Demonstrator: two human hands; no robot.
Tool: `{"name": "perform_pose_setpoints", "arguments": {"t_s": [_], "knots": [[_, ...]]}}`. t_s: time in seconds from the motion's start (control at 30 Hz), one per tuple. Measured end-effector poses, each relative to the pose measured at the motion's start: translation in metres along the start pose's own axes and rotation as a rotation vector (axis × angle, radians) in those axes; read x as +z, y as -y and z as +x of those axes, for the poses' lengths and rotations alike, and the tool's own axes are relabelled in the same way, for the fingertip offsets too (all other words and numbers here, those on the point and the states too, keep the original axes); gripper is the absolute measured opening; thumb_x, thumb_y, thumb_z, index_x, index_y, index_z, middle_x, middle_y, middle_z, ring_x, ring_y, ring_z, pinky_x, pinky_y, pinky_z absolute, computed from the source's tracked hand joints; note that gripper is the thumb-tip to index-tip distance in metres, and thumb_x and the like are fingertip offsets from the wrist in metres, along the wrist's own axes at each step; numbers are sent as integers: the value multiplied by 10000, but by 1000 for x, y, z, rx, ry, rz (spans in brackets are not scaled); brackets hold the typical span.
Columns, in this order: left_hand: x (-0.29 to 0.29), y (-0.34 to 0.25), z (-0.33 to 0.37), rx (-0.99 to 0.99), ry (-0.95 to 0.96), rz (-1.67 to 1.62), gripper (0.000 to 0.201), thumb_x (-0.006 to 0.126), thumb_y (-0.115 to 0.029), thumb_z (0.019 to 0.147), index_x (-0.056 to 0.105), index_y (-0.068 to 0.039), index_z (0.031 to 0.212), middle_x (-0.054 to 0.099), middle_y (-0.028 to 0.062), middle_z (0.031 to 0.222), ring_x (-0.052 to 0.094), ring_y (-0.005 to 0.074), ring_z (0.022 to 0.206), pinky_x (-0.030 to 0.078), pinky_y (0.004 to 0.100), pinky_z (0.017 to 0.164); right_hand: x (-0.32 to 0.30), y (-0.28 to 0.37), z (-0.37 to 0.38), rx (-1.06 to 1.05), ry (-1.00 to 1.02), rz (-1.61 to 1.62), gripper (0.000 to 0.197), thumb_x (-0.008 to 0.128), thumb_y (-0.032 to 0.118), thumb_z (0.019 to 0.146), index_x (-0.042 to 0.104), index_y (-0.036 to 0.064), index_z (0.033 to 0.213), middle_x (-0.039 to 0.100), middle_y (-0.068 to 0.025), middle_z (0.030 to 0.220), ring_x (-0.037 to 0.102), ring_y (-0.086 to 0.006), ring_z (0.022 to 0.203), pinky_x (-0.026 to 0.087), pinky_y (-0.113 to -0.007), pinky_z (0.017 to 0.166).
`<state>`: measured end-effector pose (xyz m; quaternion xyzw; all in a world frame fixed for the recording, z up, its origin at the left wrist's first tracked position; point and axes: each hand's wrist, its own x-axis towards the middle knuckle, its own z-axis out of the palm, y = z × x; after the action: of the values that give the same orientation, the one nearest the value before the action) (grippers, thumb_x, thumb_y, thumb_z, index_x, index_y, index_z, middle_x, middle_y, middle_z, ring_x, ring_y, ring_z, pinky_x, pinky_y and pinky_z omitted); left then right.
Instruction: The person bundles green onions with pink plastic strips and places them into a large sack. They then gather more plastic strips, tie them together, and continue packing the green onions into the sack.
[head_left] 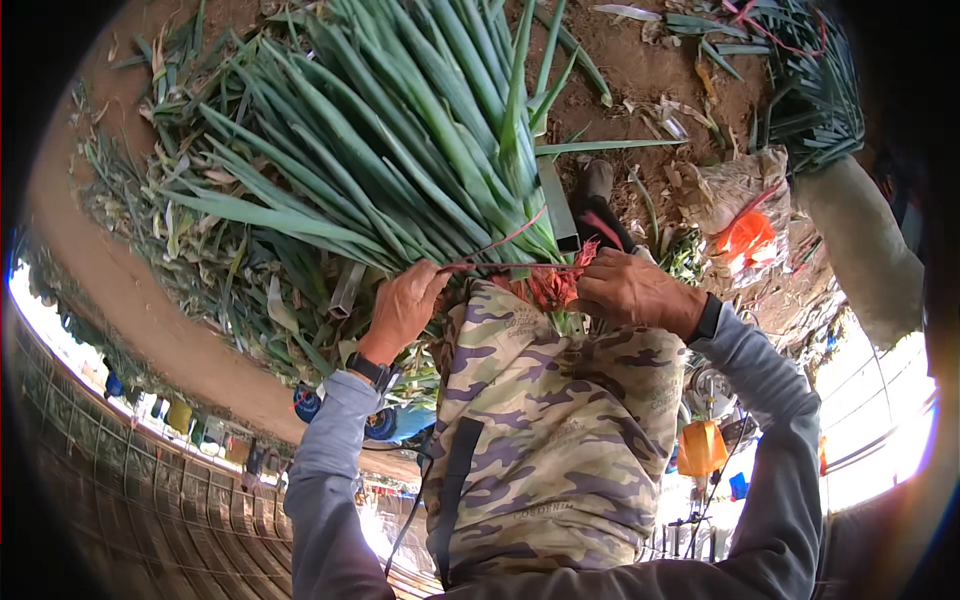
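Note:
A large bunch of long green onions (390,140) lies in front of me, its leaves fanning away to the far side. My left hand (405,308) is closed at the bunch's near left edge, pinching a red tie string (520,266). The string stretches across the near end of the bunch to my right hand (632,290), whose fingers are closed on it too. A thinner red strand rises over the stalks. Below the taut string, a tangle of red strings (552,290) rests against my camouflage apron (550,420). The onions' near ends are mostly hidden.
Metal square tubes (347,289) poke out beneath the bunch. Leaf scraps (240,270) cover the ground at left. Another bundle of green leaves (815,100) lies at far right, near a crumpled brown sack (715,190) and an orange bag (748,240).

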<state>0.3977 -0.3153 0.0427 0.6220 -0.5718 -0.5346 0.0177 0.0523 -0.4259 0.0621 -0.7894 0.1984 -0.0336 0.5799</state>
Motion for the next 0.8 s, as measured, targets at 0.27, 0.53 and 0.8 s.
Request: {"name": "perform_pose_setpoints", "arguments": {"t_s": [0.27,0.53,0.8], "knots": [[12,-14,-27,-320,-312,-445,320,518,-254,1083,673,20,1032,721,69,945,562,106,634,471,275,616,13,71,-4,98,-96,211,243,694,205,952,559,30,851,551,-130,715,598,-353,696,499,-471,672],[26,-42,-23,-527,-365,-1134,305,602,-284,1045,708,-2,997,564,-11,730,438,43,558,322,250,490,14,141,32,172,-166,441,235,680,219,970,586,20,888,585,-144,764,607,-360,736,503,-466,701],[49,-24,-35,-233,-331,-587,185,593,-136,1032,693,-1,1110,611,31,796,549,128,671,460,276,634,-54,98,140,527,-612,991,425,645,379,1020,629,-44,996,692,-88,846,674,-169,757,532,-319,770]]}}
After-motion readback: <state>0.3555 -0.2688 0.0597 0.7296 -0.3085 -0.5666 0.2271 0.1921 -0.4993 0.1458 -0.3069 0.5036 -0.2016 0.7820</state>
